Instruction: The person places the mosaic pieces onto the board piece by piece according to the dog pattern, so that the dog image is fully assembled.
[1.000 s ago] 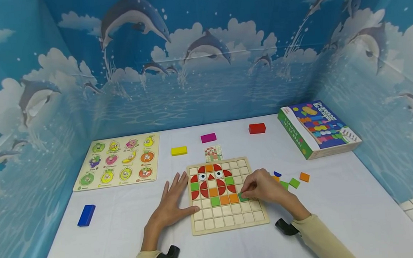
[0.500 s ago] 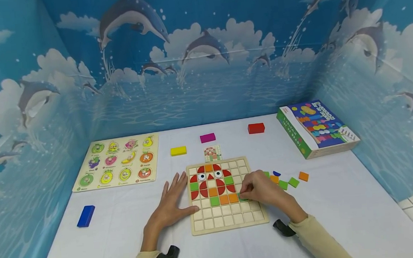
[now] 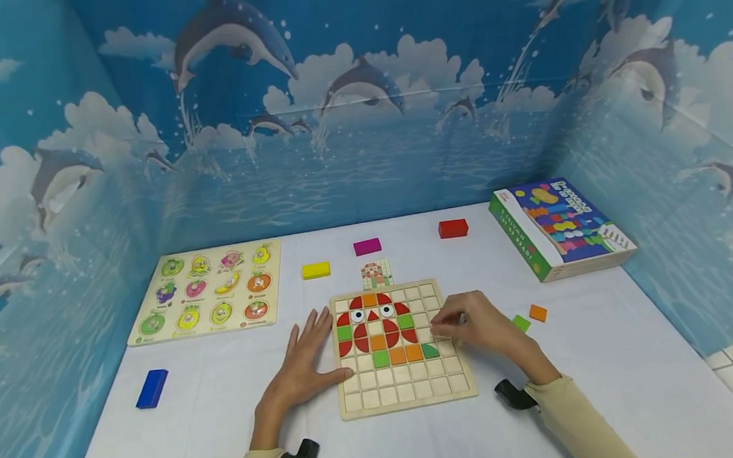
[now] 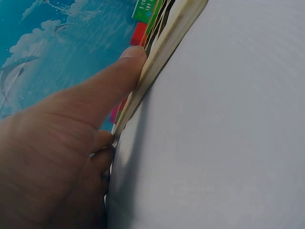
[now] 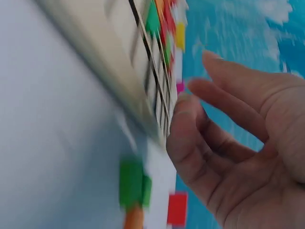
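A wooden grid board (image 3: pixel 403 394) lies on the white table, bearing red, orange and green tiles and two round eye pieces (image 3: pixel 388 311). My left hand (image 3: pixel 306 364) rests along its left side with fingers spread; the thumb (image 4: pixel 126 62) touches the board's edge. Over the board's right side hovers my right hand (image 3: pixel 472 324), its fingers loosely bent and holding nothing. In the right wrist view a gap shows between thumb and fingertips. Just left of that hand, a two-tone green tile (image 3: pixel 430 351) sits in a cell at the end of a row of orange tiles (image 3: pixel 406 354).
A small picture card (image 3: pixel 377 273) lies behind the board. Loose green (image 3: pixel 522 323) and orange tiles (image 3: pixel 538 313) lie to the right. Yellow (image 3: pixel 315 270), magenta (image 3: pixel 367 246), red (image 3: pixel 453 228) and blue blocks (image 3: pixel 152 389) surround it, with a fruit puzzle (image 3: pixel 207 290) and a box (image 3: pixel 561 229).
My right hand has let go of the green two-tone tile, which now shows in its cell, and has lifted slightly away to the right. My left hand stays in place.
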`<control>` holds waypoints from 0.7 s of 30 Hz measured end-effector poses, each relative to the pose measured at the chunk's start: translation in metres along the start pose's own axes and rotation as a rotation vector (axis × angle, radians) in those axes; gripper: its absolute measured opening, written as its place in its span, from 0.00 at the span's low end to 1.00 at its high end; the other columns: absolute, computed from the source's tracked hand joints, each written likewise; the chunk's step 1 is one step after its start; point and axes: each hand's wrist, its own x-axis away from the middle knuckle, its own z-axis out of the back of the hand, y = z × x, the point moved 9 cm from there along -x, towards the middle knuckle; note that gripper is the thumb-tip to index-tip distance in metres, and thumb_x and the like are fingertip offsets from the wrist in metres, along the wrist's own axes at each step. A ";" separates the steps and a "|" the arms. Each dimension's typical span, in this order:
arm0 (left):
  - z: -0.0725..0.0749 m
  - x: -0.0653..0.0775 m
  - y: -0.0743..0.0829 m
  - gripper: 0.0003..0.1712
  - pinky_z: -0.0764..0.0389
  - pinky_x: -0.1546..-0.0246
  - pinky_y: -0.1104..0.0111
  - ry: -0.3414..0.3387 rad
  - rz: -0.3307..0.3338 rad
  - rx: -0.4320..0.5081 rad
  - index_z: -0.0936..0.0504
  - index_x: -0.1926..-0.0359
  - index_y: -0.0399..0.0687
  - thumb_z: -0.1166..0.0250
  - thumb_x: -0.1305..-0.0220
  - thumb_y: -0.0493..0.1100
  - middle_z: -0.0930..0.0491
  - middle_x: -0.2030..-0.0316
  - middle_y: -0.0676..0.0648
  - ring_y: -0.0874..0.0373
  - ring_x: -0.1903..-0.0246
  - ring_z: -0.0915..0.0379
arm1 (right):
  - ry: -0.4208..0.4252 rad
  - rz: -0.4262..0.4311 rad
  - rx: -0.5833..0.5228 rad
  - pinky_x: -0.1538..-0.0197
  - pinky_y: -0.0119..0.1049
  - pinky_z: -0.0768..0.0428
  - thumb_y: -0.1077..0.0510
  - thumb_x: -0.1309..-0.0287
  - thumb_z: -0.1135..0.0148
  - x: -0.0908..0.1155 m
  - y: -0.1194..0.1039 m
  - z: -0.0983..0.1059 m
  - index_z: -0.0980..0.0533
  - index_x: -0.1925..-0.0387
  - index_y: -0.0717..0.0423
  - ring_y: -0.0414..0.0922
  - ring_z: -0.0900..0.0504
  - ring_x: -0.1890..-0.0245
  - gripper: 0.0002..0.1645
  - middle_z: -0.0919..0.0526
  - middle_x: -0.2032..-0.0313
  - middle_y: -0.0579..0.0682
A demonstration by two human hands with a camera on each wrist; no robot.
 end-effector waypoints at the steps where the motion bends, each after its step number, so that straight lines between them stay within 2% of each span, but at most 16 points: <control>1: 0.000 0.000 0.000 0.67 0.72 0.14 0.50 -0.001 0.001 -0.001 0.48 0.12 0.54 0.18 0.42 0.60 0.54 0.13 0.53 0.54 0.13 0.71 | 0.028 -0.017 0.025 0.66 0.28 0.18 0.62 0.40 0.20 0.001 0.006 0.009 0.09 0.56 0.61 0.39 0.21 0.69 0.11 0.15 0.70 0.40; 3: -0.001 0.000 -0.001 0.67 0.72 0.14 0.50 -0.004 0.002 -0.002 0.48 0.12 0.54 0.18 0.42 0.61 0.54 0.13 0.53 0.54 0.13 0.71 | 0.087 -0.052 0.086 0.66 0.29 0.18 0.62 0.40 0.20 0.005 0.018 0.027 0.10 0.52 0.63 0.41 0.21 0.69 0.15 0.16 0.70 0.42; 5: -0.002 0.000 -0.001 0.67 0.72 0.15 0.50 -0.005 0.003 -0.004 0.49 0.12 0.55 0.19 0.42 0.61 0.54 0.13 0.54 0.54 0.13 0.71 | 0.119 -0.122 0.136 0.64 0.29 0.19 0.61 0.39 0.20 0.010 0.034 0.044 0.11 0.51 0.64 0.43 0.22 0.67 0.16 0.17 0.69 0.44; 9: -0.002 0.000 -0.001 0.66 0.72 0.15 0.49 -0.001 -0.003 0.001 0.48 0.12 0.55 0.19 0.42 0.61 0.54 0.13 0.53 0.53 0.13 0.71 | 0.111 -0.277 0.164 0.63 0.30 0.20 0.61 0.40 0.20 0.021 0.067 0.064 0.11 0.53 0.62 0.46 0.22 0.64 0.14 0.16 0.68 0.46; 11: -0.002 0.000 -0.001 0.66 0.72 0.15 0.49 -0.002 -0.004 0.003 0.48 0.12 0.55 0.19 0.42 0.61 0.54 0.13 0.53 0.53 0.13 0.71 | 0.099 -0.321 0.162 0.64 0.30 0.20 0.62 0.40 0.20 0.025 0.079 0.069 0.10 0.54 0.62 0.46 0.22 0.65 0.13 0.16 0.67 0.47; 15: -0.002 -0.001 0.000 0.66 0.72 0.15 0.49 -0.003 -0.010 -0.001 0.48 0.12 0.55 0.19 0.41 0.61 0.54 0.13 0.53 0.53 0.13 0.71 | 0.089 -0.348 0.150 0.65 0.28 0.21 0.62 0.41 0.19 0.026 0.092 0.070 0.10 0.57 0.60 0.47 0.22 0.66 0.11 0.16 0.69 0.47; 21: -0.002 -0.001 0.000 0.66 0.72 0.15 0.49 0.001 -0.010 -0.009 0.48 0.12 0.55 0.19 0.41 0.61 0.53 0.13 0.53 0.53 0.13 0.70 | 0.010 -0.323 0.137 0.64 0.29 0.20 0.63 0.42 0.19 0.021 0.091 0.064 0.10 0.62 0.58 0.46 0.23 0.67 0.06 0.17 0.71 0.45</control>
